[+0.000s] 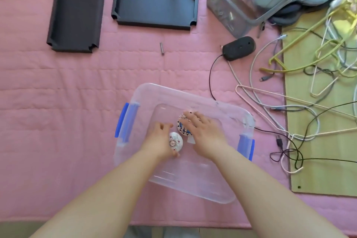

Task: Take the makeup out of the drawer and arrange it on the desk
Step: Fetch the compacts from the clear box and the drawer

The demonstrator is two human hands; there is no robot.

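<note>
A clear plastic bin with blue latches sits on the pink quilted surface, and both my hands are inside it. My left hand curls round a small white round compact with a red pattern. My right hand lies with straight fingers on a larger round compact with a blue and white pattern. The two compacts lie side by side on the bin's floor.
Two black trays lie at the back left. A small metal pin lies between them and the bin. A grey clear bin, a black mouse, cables and hangers crowd the right.
</note>
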